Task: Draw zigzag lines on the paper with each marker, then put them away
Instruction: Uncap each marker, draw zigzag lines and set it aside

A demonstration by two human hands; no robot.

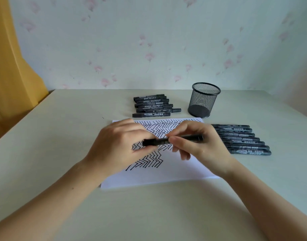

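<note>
Both hands hold one black marker level above the paper, its long axis running left to right.

Nearest, bare table point(149, 211) lies open in front of the sheet; the paper point(166, 173) lies flat, its near edge blank, zigzag lines covering its far part; over it the left hand point(118, 145) has its fingers curled round the marker's left end, and the right hand point(196, 145) pinches the barrel of the marker point(163, 141) between thumb and fingers; the marker's right end points toward a row of markers point(243, 140) lying side by side just right of the sheet; beyond the paper's far edge a second group of markers point(154, 106) lies, long axes also left to right; right of these a mesh cup point(202, 100) stands upright; open table extends left to the edge by the yellow curtain point(13, 70).
</note>
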